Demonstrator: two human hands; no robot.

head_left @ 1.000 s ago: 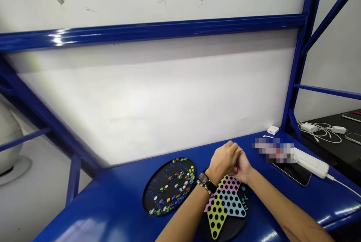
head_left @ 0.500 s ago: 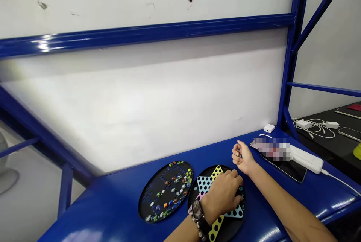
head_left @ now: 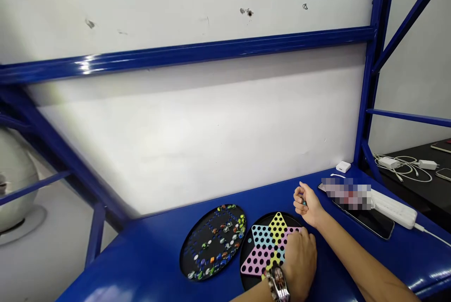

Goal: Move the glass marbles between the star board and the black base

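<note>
Okay, what's closest to you on the feed?

I see the left hand [head_left: 299,262] first, with a watch [head_left: 278,283] and a beaded bracelet [head_left: 269,281] on its wrist. Its fingers curl down over the right side of a pastel star-shaped board [head_left: 257,261]. I can't tell whether they hold anything.

And the right hand [head_left: 309,204]?

It's curled narrowly, just beyond the board, around a small teal marble [head_left: 303,203] showing at its fingers.

Where does the board sit?

On a round black tray [head_left: 259,221], on the blue surface [head_left: 141,269]. Just left of that, I have a second black disc [head_left: 211,241], dotted with mixed glass marbles [head_left: 229,231].

What's farther out?

A black phone [head_left: 366,220] lies past the right hand, partly under a pixelated patch [head_left: 347,194], beside a white power strip [head_left: 394,208]. Behind them I can see a small white adapter [head_left: 343,166], then a blue steel frame [head_left: 183,58] against a white wall [head_left: 176,151].
</note>
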